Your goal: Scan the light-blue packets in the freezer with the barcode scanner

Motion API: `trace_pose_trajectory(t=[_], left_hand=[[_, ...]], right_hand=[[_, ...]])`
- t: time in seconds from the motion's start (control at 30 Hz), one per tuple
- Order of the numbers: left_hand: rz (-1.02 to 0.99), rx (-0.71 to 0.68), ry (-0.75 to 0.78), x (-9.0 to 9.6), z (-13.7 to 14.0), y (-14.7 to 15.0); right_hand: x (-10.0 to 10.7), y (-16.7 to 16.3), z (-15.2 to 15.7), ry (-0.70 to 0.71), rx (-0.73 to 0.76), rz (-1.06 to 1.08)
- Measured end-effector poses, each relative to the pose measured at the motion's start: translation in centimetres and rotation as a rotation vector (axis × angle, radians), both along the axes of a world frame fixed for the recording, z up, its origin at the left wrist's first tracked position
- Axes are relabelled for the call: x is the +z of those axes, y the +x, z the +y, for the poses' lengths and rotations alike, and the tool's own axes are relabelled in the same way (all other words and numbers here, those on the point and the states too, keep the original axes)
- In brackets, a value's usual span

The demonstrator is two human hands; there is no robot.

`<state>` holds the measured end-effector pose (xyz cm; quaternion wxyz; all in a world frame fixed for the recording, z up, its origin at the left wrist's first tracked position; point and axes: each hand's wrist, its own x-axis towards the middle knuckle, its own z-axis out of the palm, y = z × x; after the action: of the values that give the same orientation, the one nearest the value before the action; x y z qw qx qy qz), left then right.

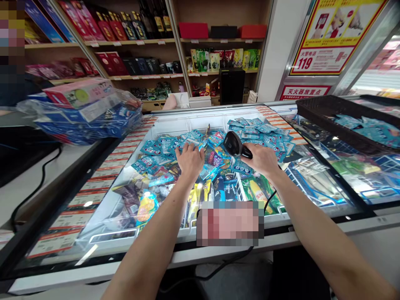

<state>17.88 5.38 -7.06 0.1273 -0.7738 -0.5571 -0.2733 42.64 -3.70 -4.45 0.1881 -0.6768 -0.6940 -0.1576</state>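
My right hand (261, 160) grips the handle of a black barcode scanner (233, 143), whose head points left over the packets. The scanner's cable runs down from the hand toward the freezer's front edge. My left hand (190, 160) is open, palm down with its fingers forward, at the small blue packets (153, 146) on the glass. Whether a packet lies under its fingertips I cannot tell. Another heap of blue packets (250, 127) lies beyond my right hand. Under the glass top (125, 210) of the chest freezer show colourful ice-cream wrappers (146, 206).
Plastic-wrapped boxes (90, 112) stand at the left. A dark brown basket (325, 121) with more blue packets is at the right. A blurred-out object (231, 225) lies at the front edge. Behind are stocked shelves (131, 41) and a black monitor (231, 85).
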Motion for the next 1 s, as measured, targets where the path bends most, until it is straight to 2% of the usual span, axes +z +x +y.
trace_pose_trajectory(t=[0.17, 0.43, 0.73, 1.0], left_hand=[[-0.051, 0.028, 0.029, 0.1, -0.2, 0.0], [0.068, -0.236, 0.012, 0.3, 0.1, 0.1], [0.06, -0.354, -0.031, 0.5, -0.2, 0.1], [0.12, -0.492, -0.063, 1.3, -1.1, 0.5]], right_hand=[[0.1, 0.1, -0.1, -0.011, 0.016, 0.036], [0.1, 0.6, -0.3, 0.024, -0.024, 0.047], [0.8, 2.7, -0.8, 0.069, -0.14, 0.082], [-0.1, 4.4, -1.5, 0.101, -0.211, 0.258]])
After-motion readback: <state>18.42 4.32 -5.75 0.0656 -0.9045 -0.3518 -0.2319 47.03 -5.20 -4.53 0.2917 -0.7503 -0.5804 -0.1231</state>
